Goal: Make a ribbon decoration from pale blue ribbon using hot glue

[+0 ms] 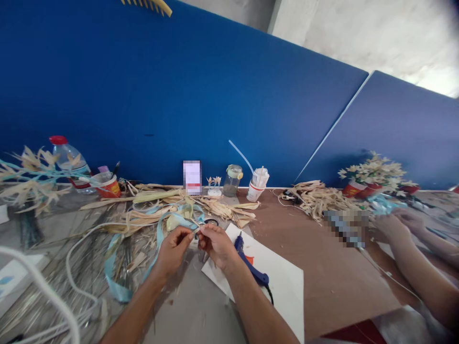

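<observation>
In the head view, my left hand (176, 247) and my right hand (218, 247) meet over the front of the table, fingertips pinched close together. Between them is a thin pale strip (196, 231), mostly hidden by the fingers; its kind is unclear. Just behind my fingers lies a dark looped handle (212, 222), partly covered. Dry corn husks (229, 210) spread beyond both hands, with a light blue ribbon (116, 279) winding among them on the left. A blue glue gun (255, 268) rests on a white board (285, 286) beside my right forearm.
A phone (192, 177) leans on the blue partition (201, 95) near a glass jar (232, 181) and paper cup (254, 192). White cables (73, 258) and wire stems lie left. At right, another person's hands (394, 227) work near a husk pile (319, 200) and flowers (376, 172).
</observation>
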`<state>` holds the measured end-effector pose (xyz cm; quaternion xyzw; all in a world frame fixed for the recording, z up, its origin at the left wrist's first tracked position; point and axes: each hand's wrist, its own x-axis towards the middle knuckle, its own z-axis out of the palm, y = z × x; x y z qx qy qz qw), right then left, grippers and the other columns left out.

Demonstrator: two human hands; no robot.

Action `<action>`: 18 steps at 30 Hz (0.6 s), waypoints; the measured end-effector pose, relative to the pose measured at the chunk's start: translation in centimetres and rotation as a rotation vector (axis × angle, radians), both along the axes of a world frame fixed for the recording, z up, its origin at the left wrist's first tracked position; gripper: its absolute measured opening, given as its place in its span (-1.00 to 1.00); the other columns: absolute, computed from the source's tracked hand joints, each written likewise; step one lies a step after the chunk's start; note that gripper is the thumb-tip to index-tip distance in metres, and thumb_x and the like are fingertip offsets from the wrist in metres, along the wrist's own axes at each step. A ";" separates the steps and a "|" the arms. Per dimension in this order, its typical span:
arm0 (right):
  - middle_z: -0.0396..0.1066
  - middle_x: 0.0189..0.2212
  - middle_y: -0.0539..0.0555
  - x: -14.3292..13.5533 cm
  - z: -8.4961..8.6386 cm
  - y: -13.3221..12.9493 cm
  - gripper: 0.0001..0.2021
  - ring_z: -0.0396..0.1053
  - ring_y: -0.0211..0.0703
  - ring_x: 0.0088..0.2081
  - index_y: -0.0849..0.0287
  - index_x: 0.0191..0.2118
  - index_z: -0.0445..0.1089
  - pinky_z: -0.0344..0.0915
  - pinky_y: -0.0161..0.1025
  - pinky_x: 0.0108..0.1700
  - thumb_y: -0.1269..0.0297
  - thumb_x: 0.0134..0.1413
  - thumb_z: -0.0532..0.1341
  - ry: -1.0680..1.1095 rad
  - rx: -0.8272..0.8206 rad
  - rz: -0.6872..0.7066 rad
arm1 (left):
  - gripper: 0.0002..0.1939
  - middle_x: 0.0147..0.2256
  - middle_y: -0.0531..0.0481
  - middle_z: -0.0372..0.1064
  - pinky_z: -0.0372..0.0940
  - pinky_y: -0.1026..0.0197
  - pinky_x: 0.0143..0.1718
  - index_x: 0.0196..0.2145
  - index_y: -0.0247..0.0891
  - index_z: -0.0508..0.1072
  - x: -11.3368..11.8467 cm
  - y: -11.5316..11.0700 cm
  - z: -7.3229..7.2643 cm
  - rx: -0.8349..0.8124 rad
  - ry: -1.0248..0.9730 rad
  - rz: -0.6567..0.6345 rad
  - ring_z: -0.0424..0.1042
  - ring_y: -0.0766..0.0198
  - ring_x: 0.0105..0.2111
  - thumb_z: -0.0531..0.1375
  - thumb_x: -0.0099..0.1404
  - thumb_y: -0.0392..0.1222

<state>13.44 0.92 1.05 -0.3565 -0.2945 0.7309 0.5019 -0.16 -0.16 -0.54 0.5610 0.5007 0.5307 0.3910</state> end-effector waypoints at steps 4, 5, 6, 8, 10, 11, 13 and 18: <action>0.32 -0.67 -0.10 0.0 0.2 -0.1 -0.77 0.19 -0.43 -0.67 0.24 -0.52 0.40 0.09 -0.43 -0.58 0.22 -0.30 0.38 -0.002 0.038 0.017 | -0.87 -0.58 0.14 0.26 0.17 0.28 -0.47 -0.52 -0.23 0.38 0.0 0.1 -0.1 0.010 -0.039 0.025 0.23 0.32 -0.53 0.20 0.07 -0.13; 0.33 -0.67 -0.09 0.0 0.2 -0.1 -0.77 0.19 -0.43 -0.68 0.24 -0.53 0.39 0.09 -0.43 -0.58 0.21 -0.30 0.38 -0.007 0.042 0.015 | -0.86 -0.58 0.13 0.27 0.18 0.28 -0.47 -0.52 -0.23 0.39 0.0 0.1 -0.1 0.006 -0.039 0.020 0.23 0.32 -0.53 0.20 0.08 -0.13; 0.33 -0.67 -0.09 0.0 0.1 -0.1 -0.76 0.18 -0.44 -0.68 0.24 -0.54 0.38 0.08 -0.43 -0.58 0.21 -0.30 0.39 -0.016 0.044 0.013 | -0.86 -0.58 0.13 0.28 0.18 0.28 -0.46 -0.52 -0.23 0.39 0.0 0.0 -0.1 -0.001 -0.035 0.013 0.24 0.32 -0.53 0.20 0.08 -0.12; 0.33 -0.67 -0.09 -0.1 0.1 -0.1 -0.75 0.18 -0.45 -0.69 0.24 -0.56 0.37 0.06 -0.44 -0.59 0.19 -0.29 0.39 -0.034 0.044 0.012 | -0.85 -0.57 0.12 0.29 0.18 0.27 -0.46 -0.52 -0.23 0.39 0.0 0.0 0.0 -0.016 -0.030 0.003 0.25 0.32 -0.52 0.20 0.09 -0.11; 0.34 -0.67 -0.09 -0.1 0.0 -0.1 -0.75 0.18 -0.44 -0.69 0.24 -0.56 0.37 0.06 -0.43 -0.60 0.19 -0.29 0.38 -0.042 0.041 0.011 | -0.85 -0.57 0.12 0.29 0.18 0.27 -0.45 -0.52 -0.23 0.39 0.0 -0.1 0.0 -0.027 -0.031 -0.007 0.25 0.31 -0.52 0.20 0.09 -0.11; 0.34 -0.68 -0.10 -0.1 0.0 -0.1 -0.76 0.18 -0.44 -0.69 0.23 -0.56 0.36 0.06 -0.43 -0.60 0.19 -0.30 0.38 -0.042 0.039 0.007 | -0.85 -0.57 0.12 0.29 0.18 0.27 -0.45 -0.52 -0.23 0.40 0.0 -0.1 0.1 -0.032 -0.034 -0.011 0.25 0.31 -0.52 0.20 0.09 -0.11; 0.34 -0.69 -0.10 -0.1 -0.1 0.0 -0.77 0.18 -0.43 -0.70 0.23 -0.56 0.36 0.05 -0.42 -0.60 0.21 -0.31 0.38 -0.043 0.030 -0.005 | -0.84 -0.57 0.11 0.29 0.18 0.27 -0.44 -0.51 -0.24 0.40 0.0 -0.1 0.1 -0.045 -0.049 -0.023 0.25 0.31 -0.51 0.20 0.09 -0.10; 0.30 -0.72 -0.12 -0.2 -0.1 0.0 -0.80 0.15 -0.44 -0.71 0.22 -0.59 0.32 0.02 -0.42 -0.62 0.27 -0.31 0.35 -0.062 0.002 -0.025 | -0.81 -0.58 0.13 0.27 0.15 0.29 -0.48 -0.52 -0.24 0.39 0.2 -0.2 0.3 -0.090 -0.117 -0.048 0.21 0.34 -0.54 0.23 0.04 -0.07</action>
